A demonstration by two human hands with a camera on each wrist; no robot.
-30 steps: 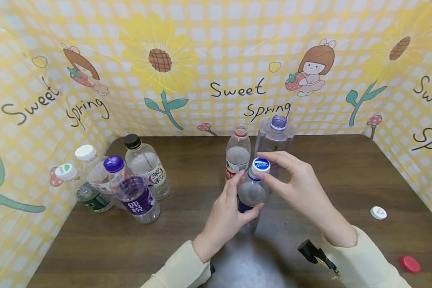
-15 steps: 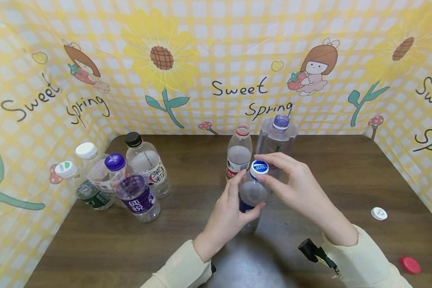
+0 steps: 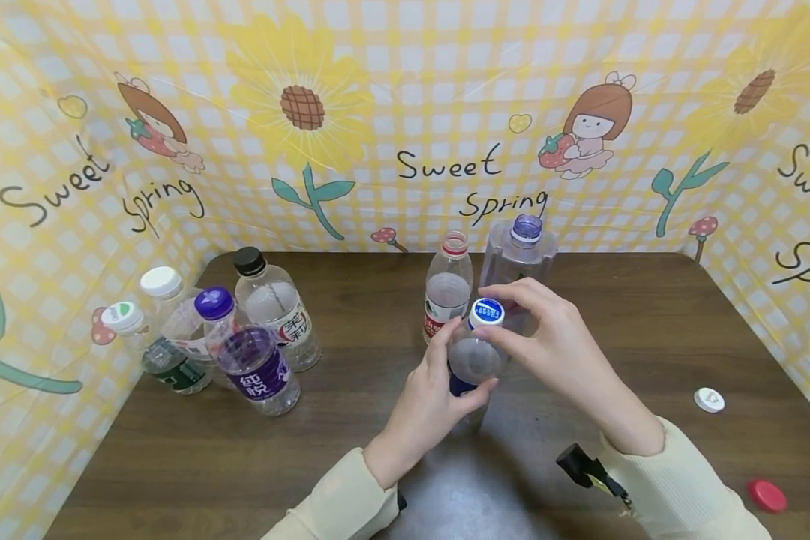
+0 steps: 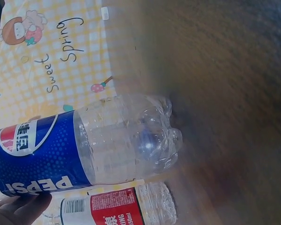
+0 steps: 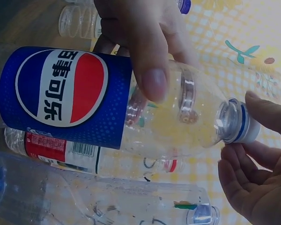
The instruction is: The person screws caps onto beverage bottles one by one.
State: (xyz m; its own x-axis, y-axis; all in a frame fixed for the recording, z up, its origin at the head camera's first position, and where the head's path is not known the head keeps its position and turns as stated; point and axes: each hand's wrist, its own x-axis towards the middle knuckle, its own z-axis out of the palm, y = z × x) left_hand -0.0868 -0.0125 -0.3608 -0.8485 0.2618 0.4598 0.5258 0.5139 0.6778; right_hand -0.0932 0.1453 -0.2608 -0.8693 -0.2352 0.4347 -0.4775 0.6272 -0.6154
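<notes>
My left hand grips a clear plastic Pepsi bottle with a blue label around its body, thumb on one side and fingers on the other. The bottle is upright. On its neck sits a white bottle cap with a printed blue top. My right hand pinches this cap between thumb and fingers, as the right wrist view shows from the side. Just behind stand two uncapped bottles: a clear one with a red-and-white label and a large squarish one with a purplish neck.
Several capped bottles stand at the left, among them a purple-labelled bottle and a black-capped bottle. A loose white cap and a red cap lie at the right of the brown table. Patterned cloth rises behind.
The print on the cap's top has turned between my right fingers. My left hand keeps its grip on the bottle in nearly the same place.
</notes>
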